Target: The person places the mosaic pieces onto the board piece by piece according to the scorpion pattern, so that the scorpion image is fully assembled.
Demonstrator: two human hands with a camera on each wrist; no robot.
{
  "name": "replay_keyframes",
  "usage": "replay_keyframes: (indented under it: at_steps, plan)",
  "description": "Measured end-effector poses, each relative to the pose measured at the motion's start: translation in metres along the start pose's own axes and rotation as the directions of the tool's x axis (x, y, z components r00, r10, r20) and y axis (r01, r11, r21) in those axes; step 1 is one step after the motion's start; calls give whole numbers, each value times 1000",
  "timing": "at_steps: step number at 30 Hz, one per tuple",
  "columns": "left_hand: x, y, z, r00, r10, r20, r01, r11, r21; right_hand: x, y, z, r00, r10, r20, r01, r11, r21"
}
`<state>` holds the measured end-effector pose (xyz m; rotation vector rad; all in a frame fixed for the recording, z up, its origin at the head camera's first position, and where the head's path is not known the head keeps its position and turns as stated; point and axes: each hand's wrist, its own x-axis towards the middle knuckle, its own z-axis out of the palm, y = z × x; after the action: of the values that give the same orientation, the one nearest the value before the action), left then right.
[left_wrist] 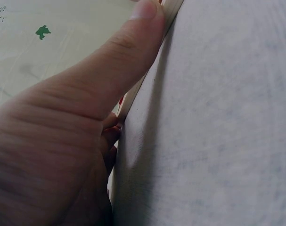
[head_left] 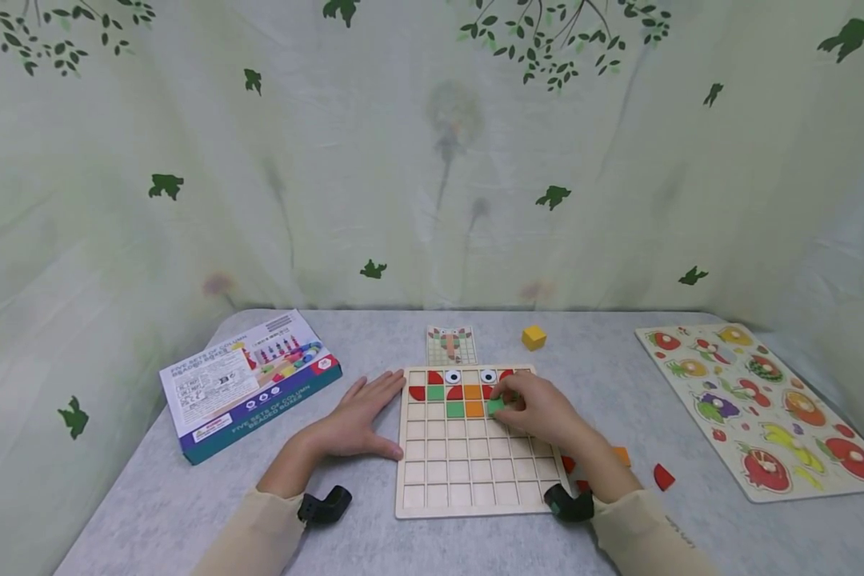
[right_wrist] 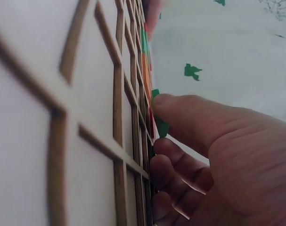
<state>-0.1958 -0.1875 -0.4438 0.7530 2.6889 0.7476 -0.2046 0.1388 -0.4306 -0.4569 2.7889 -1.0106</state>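
A wooden grid board (head_left: 468, 472) lies flat before me, its upper rows partly filled with red, green and orange tiles and two eye tiles (head_left: 453, 377). My left hand (head_left: 356, 420) rests flat beside it with fingers spread; its thumb (left_wrist: 133, 47) and fingertips meet the board's left edge. Over the upper right cells, my right hand (head_left: 540, 408) pinches a green square tile (right_wrist: 160, 115). That tile stands tilted at the grid in the right wrist view, with the thumb on it. Right beside it in the row is an orange tile (head_left: 474, 409). My right hand hides some upper right cells.
Behind the board lies a small pattern card (head_left: 451, 347), with a yellow cube (head_left: 534, 338) to its right. A bead-toy box (head_left: 248, 384) sits at left, a fruit puzzle board (head_left: 752, 416) at right. Loose red (head_left: 663, 478) and orange pieces (head_left: 622, 456) lie near my right forearm.
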Motion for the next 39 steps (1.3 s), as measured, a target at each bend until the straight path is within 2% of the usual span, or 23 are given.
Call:
replay_keyframes:
  at_steps: [16,24,39]
  plan:
    - [0,1,1,1000,11,-8,-11,1000,-11,-1,-4,5,999,11,-37,-14,997,-70]
    - [0,-1,2,1000,7,-9,-7,1000,-2,-2,-1,4,999,-22,-38,20,998,-59]
    - [0,-1,2,1000,7,-11,-7,1000,-17,-2,-1,3,1000,-11,-22,10,999,-35]
